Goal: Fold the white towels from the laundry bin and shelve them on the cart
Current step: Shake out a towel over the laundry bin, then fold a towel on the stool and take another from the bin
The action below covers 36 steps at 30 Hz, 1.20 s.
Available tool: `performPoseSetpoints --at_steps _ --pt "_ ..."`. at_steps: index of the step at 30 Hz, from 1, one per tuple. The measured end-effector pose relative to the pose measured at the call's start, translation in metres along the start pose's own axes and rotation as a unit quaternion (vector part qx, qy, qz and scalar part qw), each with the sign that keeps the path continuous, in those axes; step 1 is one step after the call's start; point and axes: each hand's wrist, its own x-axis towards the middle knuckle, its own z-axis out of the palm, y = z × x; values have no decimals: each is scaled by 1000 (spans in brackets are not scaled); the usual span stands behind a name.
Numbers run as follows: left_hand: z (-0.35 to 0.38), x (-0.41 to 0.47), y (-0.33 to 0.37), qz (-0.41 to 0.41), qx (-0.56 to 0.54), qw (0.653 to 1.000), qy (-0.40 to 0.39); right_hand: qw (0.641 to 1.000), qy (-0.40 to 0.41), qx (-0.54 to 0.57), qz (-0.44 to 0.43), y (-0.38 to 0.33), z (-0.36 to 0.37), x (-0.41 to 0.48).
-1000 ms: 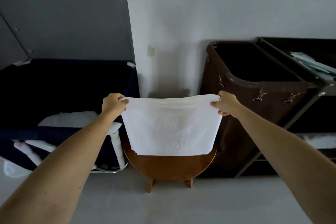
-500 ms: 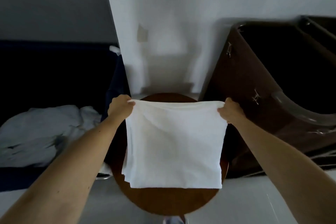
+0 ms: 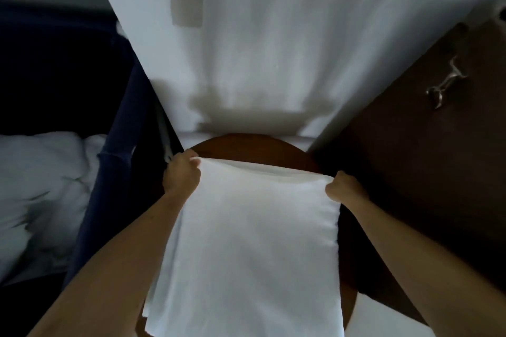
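A white towel [image 3: 254, 243], folded in layers, lies spread over a round wooden stool [image 3: 254, 146] in front of me. My left hand [image 3: 182, 175] pinches the towel's far left corner. My right hand [image 3: 343, 189] grips its far right corner. The far edge of the towel is slightly lifted between the two hands. Its near edge hangs over the stool's front. To the left stands a dark blue laundry bin [image 3: 109, 172] with crumpled white towels [image 3: 38, 194] inside.
A brown fabric hamper [image 3: 427, 172] with a metal clip [image 3: 443, 85] stands right of the stool, touching it. A white wall [image 3: 273, 35] rises just behind the stool. The pale floor [image 3: 383, 317] shows at the lower right.
The towel has come down from hanging in the air onto the stool top. Both hands moved down and forward with it. The view has tilted down and closer.
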Motion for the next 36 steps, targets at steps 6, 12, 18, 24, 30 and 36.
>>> performPoseSetpoints --at_steps 6,12,18,24,30,36 --pt "36 40 -1 -44 -51 998 15 998 3 60 21 -23 11 49" --pt "58 54 -17 -62 -35 997 -5 997 13 72 22 -25 34 64" --pt "80 57 -25 -43 -7 999 -20 971 142 -95 -166 -15 62 68" --pt "81 40 -34 -2 130 984 -118 975 33 -176 -132 -11 66 67" --pt "32 18 -7 44 3 997 -60 981 13 -38 -191 -60 42 28" --pt "-67 -39 8 98 -101 990 -5 948 -14 48 -315 -132 3 -61"
